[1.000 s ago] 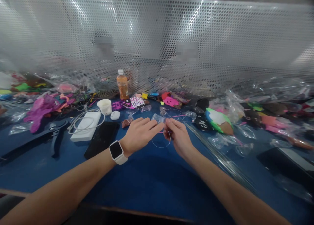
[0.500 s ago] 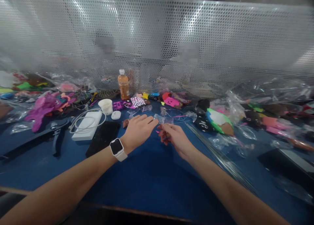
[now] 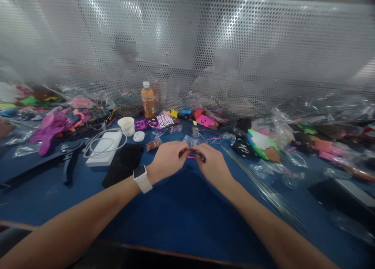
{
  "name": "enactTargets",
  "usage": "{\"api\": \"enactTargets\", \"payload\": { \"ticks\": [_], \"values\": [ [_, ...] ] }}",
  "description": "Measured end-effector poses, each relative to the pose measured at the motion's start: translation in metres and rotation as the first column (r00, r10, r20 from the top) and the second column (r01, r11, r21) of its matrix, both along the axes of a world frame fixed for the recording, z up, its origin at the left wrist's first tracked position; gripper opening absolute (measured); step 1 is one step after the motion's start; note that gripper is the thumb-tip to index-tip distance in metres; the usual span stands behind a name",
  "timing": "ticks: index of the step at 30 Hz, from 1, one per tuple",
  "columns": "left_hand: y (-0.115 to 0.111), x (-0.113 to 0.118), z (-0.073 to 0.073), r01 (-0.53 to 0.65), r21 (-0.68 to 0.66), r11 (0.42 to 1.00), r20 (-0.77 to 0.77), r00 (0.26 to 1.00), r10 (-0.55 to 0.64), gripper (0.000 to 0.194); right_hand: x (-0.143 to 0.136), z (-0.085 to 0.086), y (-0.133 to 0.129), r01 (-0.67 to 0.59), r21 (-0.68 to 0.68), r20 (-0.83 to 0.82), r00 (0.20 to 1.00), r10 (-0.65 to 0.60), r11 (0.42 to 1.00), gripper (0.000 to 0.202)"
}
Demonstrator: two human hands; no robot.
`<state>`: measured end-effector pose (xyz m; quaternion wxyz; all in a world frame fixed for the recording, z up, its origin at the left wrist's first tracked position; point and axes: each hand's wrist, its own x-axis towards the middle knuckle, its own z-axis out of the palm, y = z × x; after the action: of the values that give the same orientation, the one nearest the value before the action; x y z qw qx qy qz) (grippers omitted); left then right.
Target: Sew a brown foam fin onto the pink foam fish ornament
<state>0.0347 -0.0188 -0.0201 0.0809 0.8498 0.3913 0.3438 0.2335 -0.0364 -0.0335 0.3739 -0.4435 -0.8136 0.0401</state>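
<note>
My left hand (image 3: 169, 159), with a white-strapped watch on its wrist, is pinched closed at mid-table. Its fingertips meet those of my right hand (image 3: 213, 163), which is curled closed as well. A small reddish-brown piece of soft clay (image 3: 192, 149) shows between the fingertips, mostly hidden by them. A thin pink stick (image 3: 191, 157) lies just under the fingers. Left of my left hand rests a brown lump in clear wrapping (image 3: 154, 144).
Left lie a black phone (image 3: 124, 165), a white box with a coiled cable (image 3: 104, 151), a white cup (image 3: 127, 126) and pliers (image 3: 68, 159). A bottle (image 3: 148, 101) stands by the perforated metal screen (image 3: 175, 38). Thin wires (image 3: 260, 187) and bagged coloured clay (image 3: 263, 144) lie right.
My hands have come together: the left reached in and its fingertips now meet the right's at the brown clay. The right hand has turned its palm downward.
</note>
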Motion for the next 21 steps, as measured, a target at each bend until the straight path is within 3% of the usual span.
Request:
{"api": "enactTargets", "payload": {
  "ticks": [3,9,13,17,21],
  "values": [
    [0.001,0.001,0.001,0.059,-0.157,0.986,0.122,0.992,-0.040,0.013,0.000,-0.002,0.001,0.001,0.022,0.045,0.999,-0.002,1.000,0.036],
    [0.007,0.002,-0.004,0.138,-0.303,0.943,0.217,0.974,-0.072,0.017,0.000,0.005,-0.003,0.008,0.016,0.127,0.992,-0.010,1.000,0.030],
    [0.005,0.003,-0.003,0.191,-0.322,0.927,0.271,0.957,-0.103,0.017,0.008,0.008,0.003,-0.069,0.156,0.216,0.976,0.034,0.985,0.025],
    [-0.005,0.007,0.003,0.137,-0.219,0.966,0.277,0.958,-0.073,0.019,0.019,0.006,0.014,-0.234,0.353,0.320,0.940,0.118,0.906,0.018],
    [-0.017,0.009,0.008,0.186,-0.161,0.969,0.348,0.930,-0.120,0.019,0.023,0.005,0.016,-0.311,0.516,0.236,0.947,0.216,0.798,0.037]
  ]
}}
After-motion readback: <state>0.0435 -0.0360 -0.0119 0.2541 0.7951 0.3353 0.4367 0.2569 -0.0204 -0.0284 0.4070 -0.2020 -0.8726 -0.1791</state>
